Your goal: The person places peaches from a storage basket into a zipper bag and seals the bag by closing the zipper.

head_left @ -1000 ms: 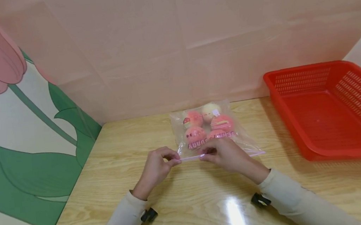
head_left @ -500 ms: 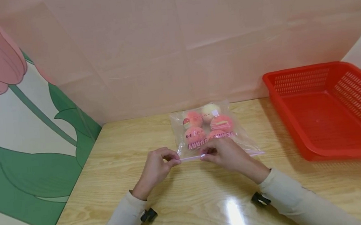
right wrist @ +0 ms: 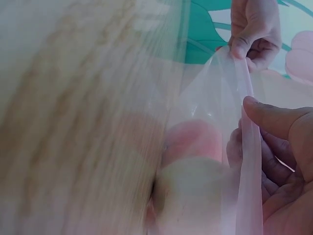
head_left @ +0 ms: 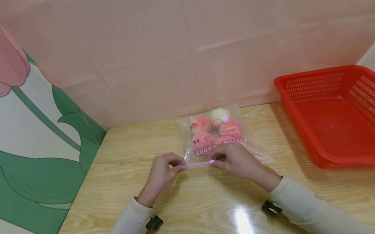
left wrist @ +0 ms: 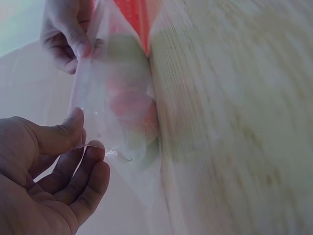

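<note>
A clear zip bag (head_left: pixel 188 126) with purple lettering lies on the table, its pink zip edge towards the person. Inside it are several round pink and cream fruits that look like peaches (head_left: pixel 203 139). At the left end of the zip edge, my left hand (head_left: pixel 163 172) pinches the bag between thumb and fingers. My right hand (head_left: pixel 235 161) pinches the same edge near its middle, and part of the edge shows beyond it. In the right wrist view the pink zip strip (right wrist: pixel 250 147) runs between thumb and fingers of the right hand.
A red plastic basket (head_left: pixel 318 139) with slatted walls stands on the table to the right. The wooden table (head_left: pixel 125 162) meets a pink-covered wall (head_left: pixel 137 62) behind. A tulip-patterned panel (head_left: pixel 40 180) borders it on the left.
Both hands keep their grip on the zip edge with barely any movement. The camera view has shifted very slightly.
</note>
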Tool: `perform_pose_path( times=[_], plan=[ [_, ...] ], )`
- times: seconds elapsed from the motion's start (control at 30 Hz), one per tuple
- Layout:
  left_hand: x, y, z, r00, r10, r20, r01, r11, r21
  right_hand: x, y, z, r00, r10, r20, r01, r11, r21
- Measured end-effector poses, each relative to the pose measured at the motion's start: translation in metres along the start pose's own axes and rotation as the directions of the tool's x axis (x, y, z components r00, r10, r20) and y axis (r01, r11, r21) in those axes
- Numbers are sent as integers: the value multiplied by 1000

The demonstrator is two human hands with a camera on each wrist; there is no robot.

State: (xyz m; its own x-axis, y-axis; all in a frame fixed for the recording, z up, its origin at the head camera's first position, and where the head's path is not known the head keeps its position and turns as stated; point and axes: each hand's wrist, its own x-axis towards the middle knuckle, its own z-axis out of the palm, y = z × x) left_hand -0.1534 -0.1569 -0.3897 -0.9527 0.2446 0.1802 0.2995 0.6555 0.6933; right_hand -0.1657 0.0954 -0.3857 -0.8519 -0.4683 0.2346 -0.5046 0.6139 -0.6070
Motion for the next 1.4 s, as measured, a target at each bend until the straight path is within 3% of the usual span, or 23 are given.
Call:
perform_pose_path(
  times=[0.63, 1.17, 1.4],
  plan=[
    [-1, -1, -3, 1000, -5, 1, 5, 1000, -17, 0, 6, -4, 999, -1, -41, 1, 1000, -6],
    [0, -2, -3, 1000, -10, -2, 10, 1000, -16, -1, 9, -10, 999, -42, -30, 42, 999, -1],
    [1, -2, -2, 1000, -5, 2, 5, 1000, -17, -6, 10, -13, 1000, -10, -13, 10, 1000, -7]
  ],
)
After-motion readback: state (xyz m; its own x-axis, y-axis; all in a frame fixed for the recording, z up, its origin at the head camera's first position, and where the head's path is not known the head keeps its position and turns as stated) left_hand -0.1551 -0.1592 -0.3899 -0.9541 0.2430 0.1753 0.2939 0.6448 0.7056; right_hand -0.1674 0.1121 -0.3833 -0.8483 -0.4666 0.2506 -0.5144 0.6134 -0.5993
